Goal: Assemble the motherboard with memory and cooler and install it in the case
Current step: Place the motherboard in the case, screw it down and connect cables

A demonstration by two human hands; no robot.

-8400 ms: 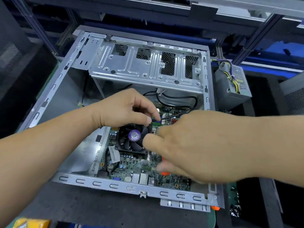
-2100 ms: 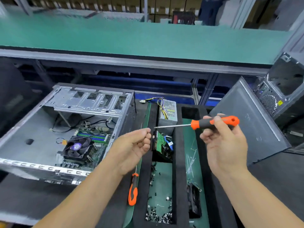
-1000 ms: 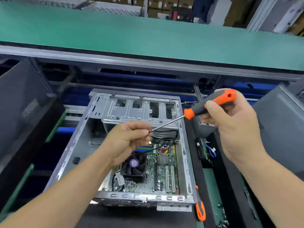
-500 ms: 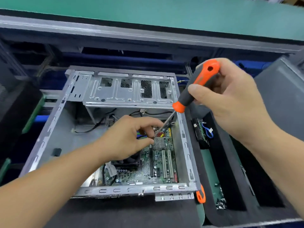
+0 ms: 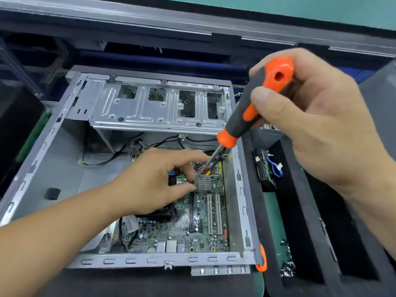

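Observation:
The open grey case (image 5: 243, 196) lies flat with the green motherboard (image 5: 205, 224) inside it. My right hand (image 5: 317, 129) grips the black and orange handle of a screwdriver (image 5: 255, 108), whose shaft slants down to the left into the case. My left hand (image 5: 158, 185) reaches over the board and pinches the screwdriver's tip beside a small silver heatsink (image 5: 204, 183). Whether a screw sits at the tip I cannot tell. My left hand hides most of the black cooler (image 5: 162, 213). Only a sliver of the memory sticks (image 5: 172, 172) shows.
A metal drive cage (image 5: 158, 108) spans the far end of the case, with black cables below it. To the right lies a black foam tray (image 5: 272, 232) with a circuit board (image 5: 264, 166) and loose screws (image 5: 287, 269). A second orange screwdriver handle (image 5: 261, 261) shows at the case's near right corner.
Both hands have come down into the case. The screwdriver has tilted steeper, and its tip, still pinched by my left hand, now sits just above the board near the heatsink.

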